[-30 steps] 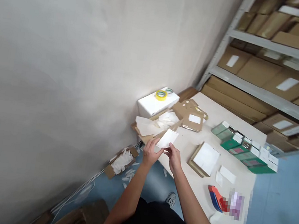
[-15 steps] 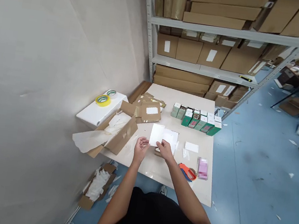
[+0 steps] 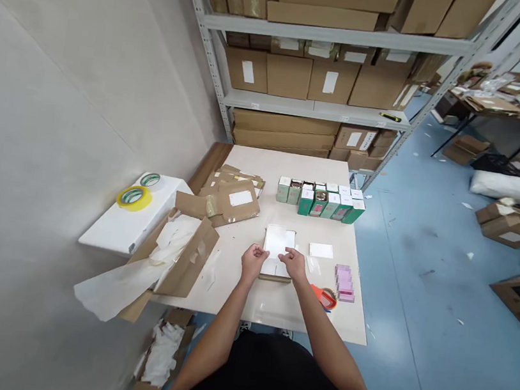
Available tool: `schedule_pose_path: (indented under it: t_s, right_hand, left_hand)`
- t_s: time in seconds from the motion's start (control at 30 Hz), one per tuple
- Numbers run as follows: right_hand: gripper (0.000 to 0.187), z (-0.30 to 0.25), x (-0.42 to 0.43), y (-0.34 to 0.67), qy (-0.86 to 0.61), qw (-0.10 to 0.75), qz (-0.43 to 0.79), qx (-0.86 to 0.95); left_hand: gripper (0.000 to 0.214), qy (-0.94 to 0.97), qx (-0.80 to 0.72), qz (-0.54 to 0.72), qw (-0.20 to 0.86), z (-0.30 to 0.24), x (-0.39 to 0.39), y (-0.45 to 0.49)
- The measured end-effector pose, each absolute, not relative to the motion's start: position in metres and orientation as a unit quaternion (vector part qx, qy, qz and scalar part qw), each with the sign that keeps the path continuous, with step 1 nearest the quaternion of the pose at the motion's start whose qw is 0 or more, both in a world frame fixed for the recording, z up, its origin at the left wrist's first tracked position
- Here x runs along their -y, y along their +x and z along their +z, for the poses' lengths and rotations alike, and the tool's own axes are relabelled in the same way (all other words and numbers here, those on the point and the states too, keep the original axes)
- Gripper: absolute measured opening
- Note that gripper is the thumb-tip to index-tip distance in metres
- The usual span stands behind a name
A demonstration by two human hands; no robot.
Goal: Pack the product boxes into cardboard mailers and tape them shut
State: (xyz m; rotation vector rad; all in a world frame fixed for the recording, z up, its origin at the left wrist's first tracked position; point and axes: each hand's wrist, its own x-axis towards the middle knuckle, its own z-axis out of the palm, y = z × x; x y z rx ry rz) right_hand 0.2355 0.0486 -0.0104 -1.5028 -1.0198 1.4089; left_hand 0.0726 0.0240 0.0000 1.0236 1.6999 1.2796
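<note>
My left hand [image 3: 253, 262] is closed in a pinch on the lower left edge of a small white card [image 3: 275, 241]. The right hand [image 3: 293, 264] pinches the card's right side between thumb and fingers. Beneath the card sits a shallow brown cardboard box [image 3: 275, 279] with white pieces [image 3: 275, 267] showing in it; what they are I cannot make out. Right of my right hand lie another white card [image 3: 320, 251], a clear plastic bag [image 3: 313, 265] and orange-handled scissors [image 3: 324, 296].
Small green and white boxes [image 3: 331, 204] stand at the back. At left are flattened cardboard [image 3: 241, 202], an open carton [image 3: 193, 256] with white paper, and tape rolls [image 3: 134, 197] on a white box. A pink pixelated item [image 3: 344, 283] lies right. Shelving [image 3: 315, 109] rises behind.
The white card has moved from beside the cardboard box to lie over it, with both hands on it. My view has turned to the right.
</note>
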Motion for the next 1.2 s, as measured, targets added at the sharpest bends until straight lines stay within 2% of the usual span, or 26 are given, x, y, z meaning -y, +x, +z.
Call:
schedule_pose_path:
  t_s: [0.23,0.6,1.2]
  right_hand:
    - [0.028,-0.049,-0.08,0.248,-0.712,0.364,0.45,0.398]
    - [0.028,-0.094,-0.1,0.245,-0.804,0.215,0.376,0.407]
    - [0.024,-0.105,-0.105,0.244,-0.803,0.196,0.377,0.418]
  left_hand:
    - [0.015,0.42,-0.718,0.402,0.383,-0.04,-0.068,0.097]
    - [0.012,0.39,-0.79,0.276,0.383,-0.091,-0.098,0.114]
    - [0.01,0.396,-0.81,0.244,0.357,-0.094,-0.1,0.116]
